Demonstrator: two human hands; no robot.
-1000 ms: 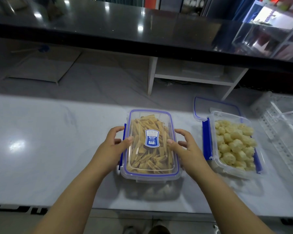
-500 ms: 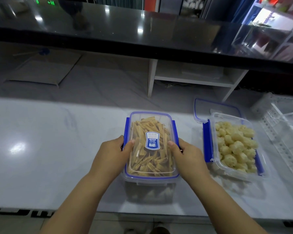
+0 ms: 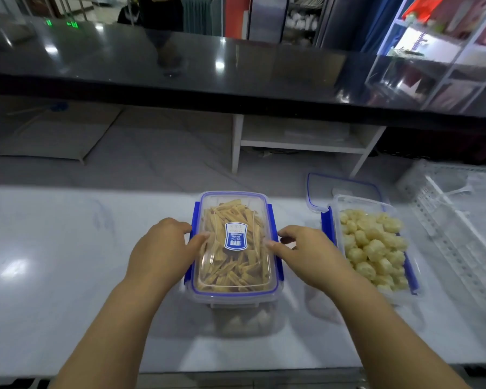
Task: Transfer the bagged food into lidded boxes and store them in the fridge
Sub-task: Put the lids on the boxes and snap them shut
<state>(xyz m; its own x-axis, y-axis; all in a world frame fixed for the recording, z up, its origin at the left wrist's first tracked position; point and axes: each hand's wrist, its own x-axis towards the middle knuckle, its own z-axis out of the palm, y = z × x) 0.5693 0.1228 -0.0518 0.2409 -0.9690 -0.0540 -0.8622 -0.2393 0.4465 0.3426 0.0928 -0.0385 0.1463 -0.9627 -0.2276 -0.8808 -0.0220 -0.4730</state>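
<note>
The left hand (image 3: 163, 248) and right hand (image 3: 306, 255) grip the box (image 3: 236, 311) at its sides, thumbs pressing its lid (image 3: 233, 273), seemingly to snap the blue latches (image 3: 272, 217) shut.

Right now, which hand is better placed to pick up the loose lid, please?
Right hand: it is beside the open box, whose lid lies behind; the left hand is across the lidded box.

We see a pale, marbled bench (image 3: 68, 276) running the whole width, glossy at its left. In the middle, near our edge, stands a lidded box (image 3: 233, 265) of tan strips. To its right, apart from it, stands an open box (image 3: 359, 199) of pale round pieces, with a loose lid (image 3: 340, 186) just behind it. At the far right rests a white slatted tray (image 3: 460, 234).
</note>
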